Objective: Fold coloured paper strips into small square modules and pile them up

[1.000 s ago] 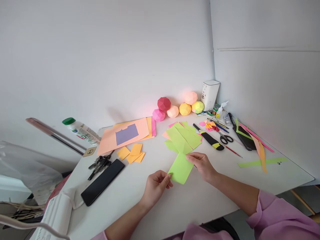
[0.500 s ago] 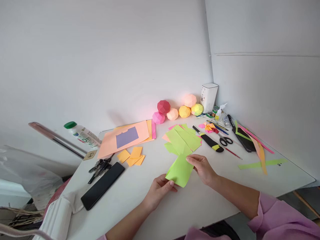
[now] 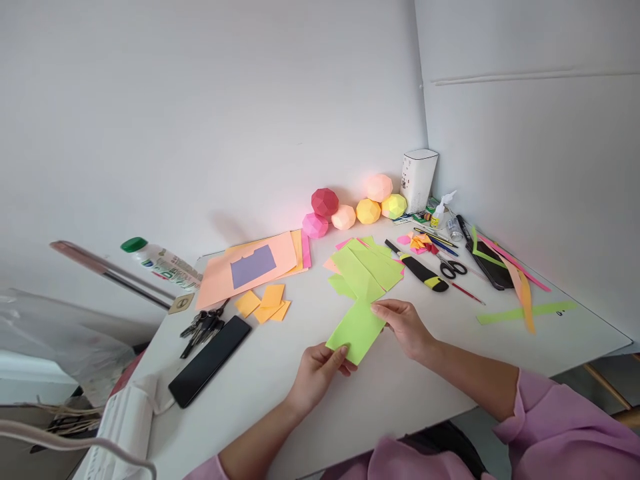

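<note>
A lime-green sheet of paper [image 3: 357, 332] is pinched between my two hands above the white table. At its lower left corner my left hand [image 3: 320, 372] grips it, thumb on top. My right hand [image 3: 404, 325] is closed on its upper right edge. The sheet lies nearly flat. Just beyond it is a loose pile of green paper pieces [image 3: 367, 268], with bits of pink and peach showing underneath. A black and yellow utility knife [image 3: 423, 272] lies to the right of that pile, with black-handled scissors [image 3: 453, 268] beside it.
Faceted paper balls [image 3: 344, 217] line the wall near a white box [image 3: 419, 180]. At left are small orange paper pieces [image 3: 270, 303], peach sheets [image 3: 215, 285], keys [image 3: 204, 328], a black phone [image 3: 210, 363] and a bottle [image 3: 163, 261]. Coloured strips [image 3: 525, 300] lie at right.
The green sheet, curved before, is now flatter and stretched out between my hands. My left hand has shifted slightly up and left. The whole view has tilted a little.
</note>
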`<action>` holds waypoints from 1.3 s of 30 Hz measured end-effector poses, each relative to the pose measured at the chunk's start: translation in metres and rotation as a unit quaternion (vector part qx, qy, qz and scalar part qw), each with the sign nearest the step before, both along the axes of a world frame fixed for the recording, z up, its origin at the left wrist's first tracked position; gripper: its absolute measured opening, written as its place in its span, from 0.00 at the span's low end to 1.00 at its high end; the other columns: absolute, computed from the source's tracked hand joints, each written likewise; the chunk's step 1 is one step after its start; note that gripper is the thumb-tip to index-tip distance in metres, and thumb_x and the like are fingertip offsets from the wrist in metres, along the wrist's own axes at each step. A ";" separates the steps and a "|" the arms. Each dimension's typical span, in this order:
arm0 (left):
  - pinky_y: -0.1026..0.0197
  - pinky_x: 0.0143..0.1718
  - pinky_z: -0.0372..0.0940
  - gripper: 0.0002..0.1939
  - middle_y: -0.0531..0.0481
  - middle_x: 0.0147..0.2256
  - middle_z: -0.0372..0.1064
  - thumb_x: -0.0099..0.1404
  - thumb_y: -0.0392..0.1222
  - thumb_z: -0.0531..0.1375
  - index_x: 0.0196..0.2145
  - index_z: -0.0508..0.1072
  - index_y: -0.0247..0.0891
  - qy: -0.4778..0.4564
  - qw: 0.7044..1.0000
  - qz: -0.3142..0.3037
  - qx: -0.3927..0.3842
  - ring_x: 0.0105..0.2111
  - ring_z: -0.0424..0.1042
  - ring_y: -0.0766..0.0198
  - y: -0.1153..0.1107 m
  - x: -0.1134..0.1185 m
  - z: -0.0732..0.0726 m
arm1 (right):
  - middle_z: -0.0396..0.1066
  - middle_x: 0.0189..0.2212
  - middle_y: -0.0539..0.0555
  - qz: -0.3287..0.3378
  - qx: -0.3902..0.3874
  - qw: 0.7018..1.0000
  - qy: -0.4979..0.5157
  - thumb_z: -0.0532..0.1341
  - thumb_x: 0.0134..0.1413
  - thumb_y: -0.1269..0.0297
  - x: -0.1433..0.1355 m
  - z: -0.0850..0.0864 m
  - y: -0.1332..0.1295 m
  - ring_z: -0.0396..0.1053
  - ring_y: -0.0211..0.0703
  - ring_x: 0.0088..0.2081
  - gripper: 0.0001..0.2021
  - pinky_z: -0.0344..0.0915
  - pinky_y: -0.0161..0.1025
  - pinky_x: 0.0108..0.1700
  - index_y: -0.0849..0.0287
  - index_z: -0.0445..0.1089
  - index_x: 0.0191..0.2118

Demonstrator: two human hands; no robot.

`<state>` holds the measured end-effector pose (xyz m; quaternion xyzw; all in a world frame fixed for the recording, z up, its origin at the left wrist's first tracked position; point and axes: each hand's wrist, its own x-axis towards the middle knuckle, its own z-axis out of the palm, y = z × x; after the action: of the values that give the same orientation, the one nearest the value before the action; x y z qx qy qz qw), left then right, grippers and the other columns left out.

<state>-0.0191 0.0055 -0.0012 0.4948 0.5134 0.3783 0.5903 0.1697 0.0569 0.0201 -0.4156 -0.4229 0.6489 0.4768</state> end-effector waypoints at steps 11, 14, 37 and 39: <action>0.59 0.31 0.67 0.14 0.47 0.24 0.74 0.58 0.48 0.58 0.24 0.66 0.35 -0.054 0.993 0.101 0.002 0.25 0.73 0.62 -0.001 0.002 0.003 | 0.65 0.24 0.52 -0.019 -0.050 0.999 0.004 0.64 0.41 0.58 -0.003 -0.004 0.000 0.59 0.36 0.27 0.10 0.58 0.33 0.26 0.61 0.72 0.25; 0.60 0.30 0.66 0.13 0.49 0.23 0.73 0.59 0.48 0.57 0.25 0.65 0.36 -0.055 0.992 0.115 0.008 0.23 0.72 0.63 0.000 -0.002 0.001 | 0.64 0.23 0.51 -0.027 -0.041 0.998 -0.043 0.64 0.39 0.59 -0.002 -0.005 0.001 0.58 0.35 0.26 0.10 0.59 0.33 0.25 0.61 0.71 0.24; 0.66 0.17 0.53 0.06 0.57 0.13 0.57 0.48 0.36 0.56 0.16 0.66 0.35 -0.054 0.988 -0.072 -0.125 0.15 0.57 0.70 0.005 -0.008 -0.004 | 0.68 0.36 0.54 0.199 0.182 0.937 -0.223 0.59 0.48 0.63 -0.001 -0.004 -0.006 0.66 0.40 0.37 0.10 0.63 0.35 0.34 0.59 0.67 0.39; 0.65 0.18 0.53 0.08 0.57 0.13 0.58 0.49 0.37 0.57 0.16 0.64 0.36 -0.034 0.985 -0.123 -0.120 0.14 0.59 0.70 0.003 -0.005 -0.001 | 0.68 0.32 0.53 0.242 0.190 0.924 -0.229 0.60 0.47 0.64 -0.006 -0.010 -0.011 0.66 0.38 0.32 0.09 0.62 0.33 0.29 0.60 0.68 0.37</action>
<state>-0.0245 0.0082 -0.0023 0.4667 0.4698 0.2556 0.7044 0.1642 0.0455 0.0105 -0.3393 -0.7235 0.5390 0.2662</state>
